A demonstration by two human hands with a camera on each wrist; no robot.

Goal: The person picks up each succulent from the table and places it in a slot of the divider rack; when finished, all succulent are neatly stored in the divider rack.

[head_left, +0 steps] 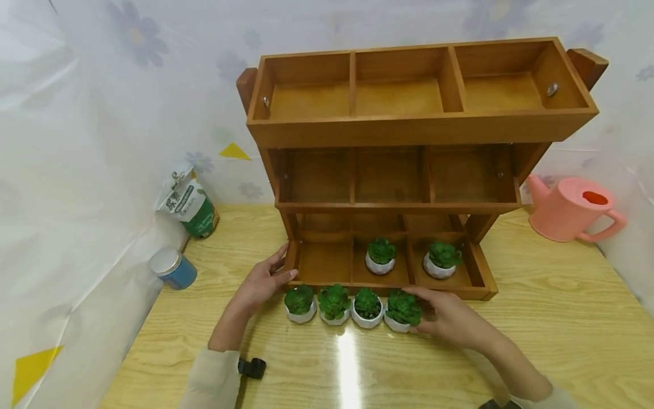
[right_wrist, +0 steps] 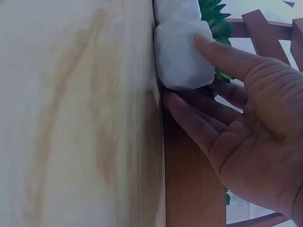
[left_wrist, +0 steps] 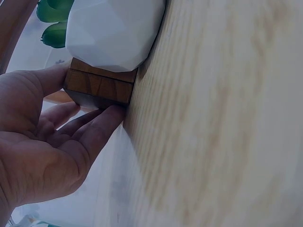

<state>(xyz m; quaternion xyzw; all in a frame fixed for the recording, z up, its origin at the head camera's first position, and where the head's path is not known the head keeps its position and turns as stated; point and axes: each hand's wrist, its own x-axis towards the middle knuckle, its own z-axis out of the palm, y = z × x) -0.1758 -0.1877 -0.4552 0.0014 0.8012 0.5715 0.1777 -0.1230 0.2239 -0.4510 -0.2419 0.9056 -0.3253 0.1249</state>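
Two grips: your left hand (head_left: 261, 282) clasps the wooden shelf (head_left: 383, 132) at bottom left; four potted succulents (head_left: 367, 308) line its front; your right hand (head_left: 445, 316) pinches the row's rightmost pot (head_left: 397, 325), likely light, rigid, slick: best held by its faceted sides (right_wrist: 179, 59), not the leaves (head_left: 403, 305).

Six potted succulents (head_left: 367, 312), one shelf (head_left: 424, 133), one watering can (head_left: 562, 210), one jar (head_left: 177, 274), one pouch (head_left: 191, 205)

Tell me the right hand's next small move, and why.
Probably lift the rightmost front-row plant straight up off the table. The right hand grips its white pot, while the left hand holds the wooden shelf's left end. Two similar plants sit in the bottom tier, whose front left section holds none.
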